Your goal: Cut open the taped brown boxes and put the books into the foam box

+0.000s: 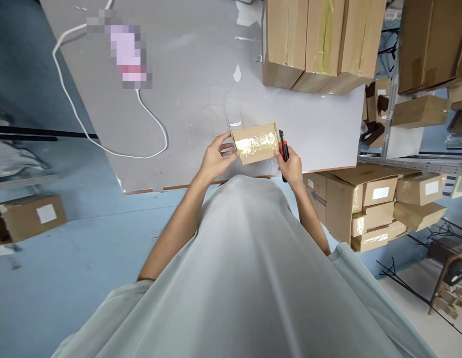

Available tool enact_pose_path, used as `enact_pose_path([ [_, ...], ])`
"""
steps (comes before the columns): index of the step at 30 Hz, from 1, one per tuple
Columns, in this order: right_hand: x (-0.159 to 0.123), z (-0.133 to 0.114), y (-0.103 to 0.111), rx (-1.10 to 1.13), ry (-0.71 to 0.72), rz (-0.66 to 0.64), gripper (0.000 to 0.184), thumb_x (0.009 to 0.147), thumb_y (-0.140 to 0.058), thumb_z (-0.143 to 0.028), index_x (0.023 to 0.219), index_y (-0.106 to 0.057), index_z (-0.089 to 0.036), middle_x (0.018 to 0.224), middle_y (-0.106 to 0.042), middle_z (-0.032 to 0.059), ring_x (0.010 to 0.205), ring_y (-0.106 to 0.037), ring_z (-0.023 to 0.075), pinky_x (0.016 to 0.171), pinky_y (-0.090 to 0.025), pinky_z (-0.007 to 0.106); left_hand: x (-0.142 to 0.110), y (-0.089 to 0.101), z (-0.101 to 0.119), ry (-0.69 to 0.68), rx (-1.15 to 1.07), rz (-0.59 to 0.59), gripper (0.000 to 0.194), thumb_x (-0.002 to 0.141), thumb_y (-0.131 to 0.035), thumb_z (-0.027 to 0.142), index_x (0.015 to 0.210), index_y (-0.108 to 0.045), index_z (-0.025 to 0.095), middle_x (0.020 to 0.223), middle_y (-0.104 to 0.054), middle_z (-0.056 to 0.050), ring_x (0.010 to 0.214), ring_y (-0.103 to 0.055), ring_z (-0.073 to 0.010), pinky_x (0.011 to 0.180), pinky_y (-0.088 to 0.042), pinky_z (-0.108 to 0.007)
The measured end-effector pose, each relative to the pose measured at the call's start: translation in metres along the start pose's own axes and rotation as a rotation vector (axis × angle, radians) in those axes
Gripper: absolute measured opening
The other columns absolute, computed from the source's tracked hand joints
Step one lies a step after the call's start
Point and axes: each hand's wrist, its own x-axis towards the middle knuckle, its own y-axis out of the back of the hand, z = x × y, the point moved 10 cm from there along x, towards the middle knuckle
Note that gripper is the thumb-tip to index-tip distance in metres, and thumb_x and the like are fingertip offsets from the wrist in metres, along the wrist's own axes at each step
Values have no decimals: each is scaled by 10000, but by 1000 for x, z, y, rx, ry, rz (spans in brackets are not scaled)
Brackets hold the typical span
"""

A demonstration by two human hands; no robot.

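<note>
A small cardboard box (pixel 254 143) with shiny clear tape along its face is held between my two hands above the near edge of the grey table (pixel 193 99). My left hand (pixel 217 158) grips its left end, thumb below and fingers at the side. At the right end, my right hand (pixel 290 166) holds a red and black box cutter (pixel 283 149) upright in its fingers, with the thumb touching the box corner. Whether the cutter's blade is out, I cannot tell.
Three large cardboard boxes (pixel 322 44) stand in a row at the table's back right. A white cable (pixel 72 114) loops across the left side to a pixelated object (pixel 128 52). Right of the table, an open carton (pixel 337 204) holds several smaller boxes (pixel 380 191).
</note>
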Motion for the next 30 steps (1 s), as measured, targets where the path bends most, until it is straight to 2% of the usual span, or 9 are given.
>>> enact_pose_path([
  [4, 1, 8, -10, 99, -7, -7, 320, 1148, -565, -546, 1255, -672, -265, 1024, -810, 48, 909, -792, 281, 862, -574, 348, 4, 1, -3, -4, 7, -18, 858, 831, -926, 444, 1630, -649, 304, 1694, -596, -144, 1361, -755, -312, 1061, -715, -419],
  [10, 1, 12, -15, 130, -22, -21, 348, 1149, -560, -556, 1300, -669, -262, 1051, -807, 55, 898, -787, 275, 846, -573, 348, 8, 0, -2, -37, 63, -17, 873, 814, -943, 422, 1624, -640, 306, 1652, -583, -139, 1338, -756, -308, 1112, -691, -465],
  [13, 3, 13, -15, 137, -16, -11, 361, 1152, -546, -555, 1318, -668, -260, 1061, -801, 61, 923, -788, 276, 854, -574, 350, 7, 1, -1, -55, 87, -5, 819, 819, -872, 366, 1605, -658, 287, 1616, -607, -136, 1319, -767, -302, 1151, -674, -490],
  [16, 6, 15, -15, 147, -8, -6, 348, 1146, -545, -556, 1301, -667, -269, 1041, -790, 52, 931, -782, 274, 851, -571, 347, 1, 2, -3, -15, 87, -4, 763, 800, -779, 312, 1557, -689, 270, 1567, -666, -118, 1280, -792, -285, 1184, -658, -490],
  [19, 9, 17, -15, 171, 1, 3, 316, 1134, -562, -562, 1238, -658, -280, 998, -776, 36, 891, -766, 270, 827, -566, 345, -9, 6, -4, 67, 54, 34, 646, 797, -762, 303, 1441, -721, 264, 1478, -743, -102, 1250, -803, -275, 1127, -687, -464],
  [23, 10, 17, -14, 201, 12, 16, 281, 1113, -591, -562, 1163, -629, -288, 957, -757, 26, 840, -750, 271, 797, -560, 349, -14, 9, 1, 135, 18, 78, 513, 815, -851, 381, 1292, -712, 253, 1352, -790, -97, 1222, -803, -277, 1001, -725, -414],
  [30, 6, 17, -16, 205, 10, 9, 284, 1105, -600, -577, 1144, -613, -296, 928, -742, 15, 829, -749, 271, 799, -565, 352, -6, 4, -1, 166, -13, 45, 539, 767, -852, 321, 1266, -658, 263, 1466, -751, -96, 1250, -783, -265, 993, -723, -415],
])
